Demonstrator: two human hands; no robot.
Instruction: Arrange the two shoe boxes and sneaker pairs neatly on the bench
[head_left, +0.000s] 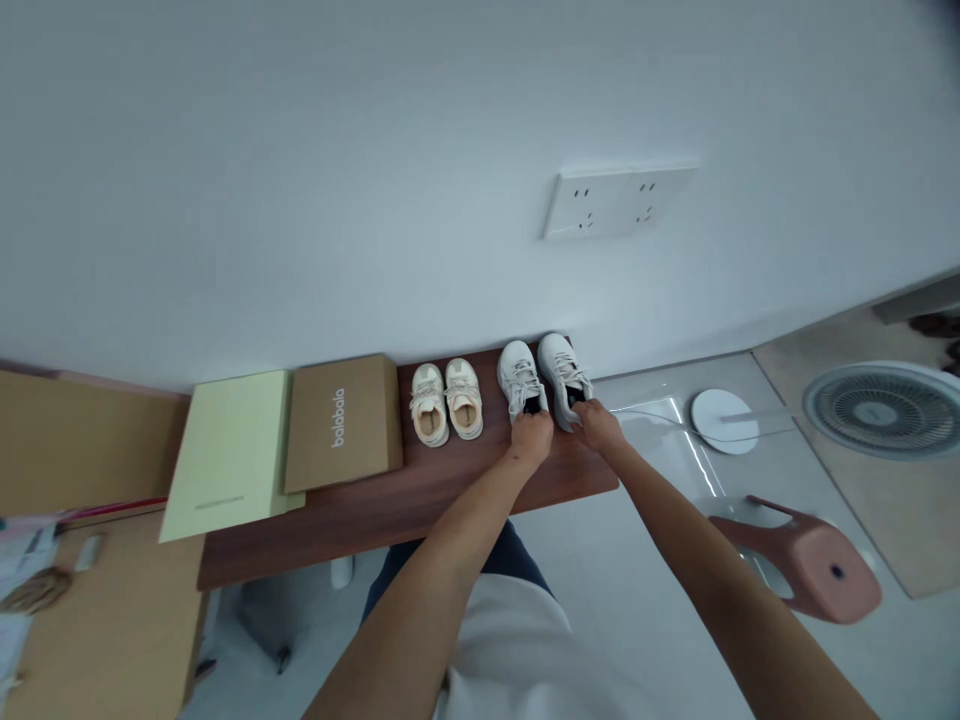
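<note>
Two white lace-up sneakers stand side by side at the right end of a brown wooden tabletop (450, 490), toes toward the wall. My left hand (532, 436) is closed on the heel of the left white sneaker (519, 372). With its fingers at the heel opening, my right hand (598, 426) grips the right white sneaker (561, 366). To the left sits a pair of small cream shoes, a left one (428, 395) and a right one (463, 390). Beyond them lie a brown shoebox (345, 425) and a pale green box (229, 450).
A wall with a double socket plate (624, 202) rises behind the table. On the floor at right are a pink stool (825, 570) and a white fan (877, 410) with a round base (724, 420). A cardboard-coloured desk surface (127, 610) adjoins at left.
</note>
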